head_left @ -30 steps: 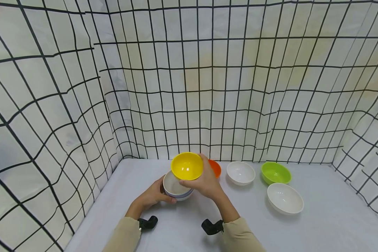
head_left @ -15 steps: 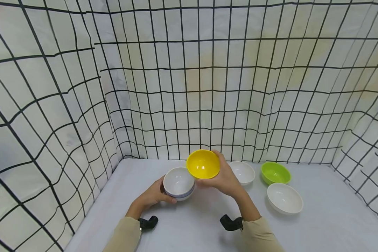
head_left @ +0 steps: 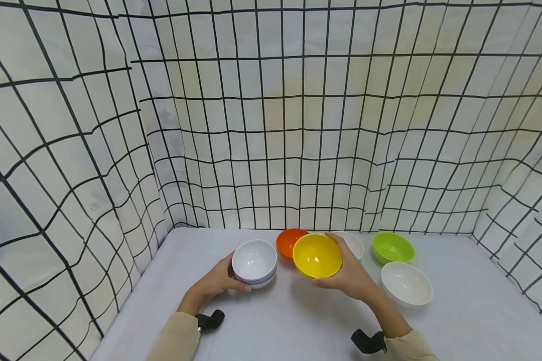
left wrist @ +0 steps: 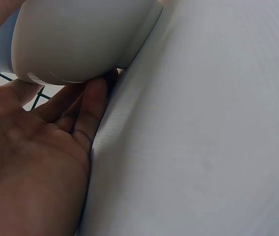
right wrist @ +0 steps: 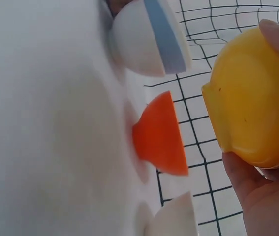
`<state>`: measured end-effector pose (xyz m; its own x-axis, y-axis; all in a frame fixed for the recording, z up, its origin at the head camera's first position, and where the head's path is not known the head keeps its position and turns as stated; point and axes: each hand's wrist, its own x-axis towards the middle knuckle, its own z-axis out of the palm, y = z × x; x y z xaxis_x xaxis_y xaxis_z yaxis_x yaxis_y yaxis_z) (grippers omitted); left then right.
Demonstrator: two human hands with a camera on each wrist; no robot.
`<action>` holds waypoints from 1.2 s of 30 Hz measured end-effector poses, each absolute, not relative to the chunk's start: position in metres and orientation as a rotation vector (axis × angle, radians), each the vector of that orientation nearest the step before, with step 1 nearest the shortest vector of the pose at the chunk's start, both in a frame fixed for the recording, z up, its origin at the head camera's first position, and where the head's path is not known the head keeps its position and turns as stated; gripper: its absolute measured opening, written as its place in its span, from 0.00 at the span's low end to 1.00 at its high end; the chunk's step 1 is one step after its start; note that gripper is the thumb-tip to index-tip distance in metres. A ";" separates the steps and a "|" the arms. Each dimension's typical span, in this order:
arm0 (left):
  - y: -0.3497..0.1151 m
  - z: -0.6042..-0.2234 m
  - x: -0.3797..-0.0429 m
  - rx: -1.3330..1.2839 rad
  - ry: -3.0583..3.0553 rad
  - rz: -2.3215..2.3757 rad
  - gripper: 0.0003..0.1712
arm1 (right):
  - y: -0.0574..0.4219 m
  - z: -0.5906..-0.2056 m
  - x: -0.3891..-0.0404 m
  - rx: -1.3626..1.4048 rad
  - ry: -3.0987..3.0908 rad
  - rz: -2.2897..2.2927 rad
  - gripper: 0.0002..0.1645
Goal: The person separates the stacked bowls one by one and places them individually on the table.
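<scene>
A stack of white bowls [head_left: 255, 260] with a blue-grey band stands on the table, and my left hand [head_left: 219, 279] grips its left side. In the left wrist view, fingers curl beneath the rounded wall of the lower bowl [left wrist: 80, 42]. My right hand [head_left: 356, 277] holds a yellow bowl [head_left: 317, 255] up off the table, to the right of the stack. Its mouth tilts toward the head camera, and I see nothing inside. Thumb and fingers of the right hand [right wrist: 272, 201] span the yellow bowl's outside [right wrist: 252, 103] in the right wrist view.
An orange bowl [head_left: 290, 241] stands behind, between the stack and the yellow bowl. Partly hidden by the right hand is a white bowl [head_left: 355, 244]. Farther right are a green bowl [head_left: 392, 247] and another white bowl [head_left: 406, 284]. A black-lined white backdrop [head_left: 271, 125] encloses the table.
The yellow bowl has travelled right in my right hand, from above the white stack to beside it, and somewhat nearer. The orange bowl has come back into sight. My left hand keeps its grip.
</scene>
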<state>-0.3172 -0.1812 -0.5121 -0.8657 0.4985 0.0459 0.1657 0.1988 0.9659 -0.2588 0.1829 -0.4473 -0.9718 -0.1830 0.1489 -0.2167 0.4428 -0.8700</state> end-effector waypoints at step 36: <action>-0.180 -0.510 -0.316 0.624 2.183 1.722 0.62 | 0.243 -0.482 -0.245 0.407 -3.015 1.203 0.69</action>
<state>-0.3163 -0.1802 -0.5097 -0.8638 0.5023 0.0382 0.1541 0.1912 0.9694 -0.2451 0.2434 -0.4819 -0.9607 -0.2761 -0.0279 -0.1810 0.6997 -0.6911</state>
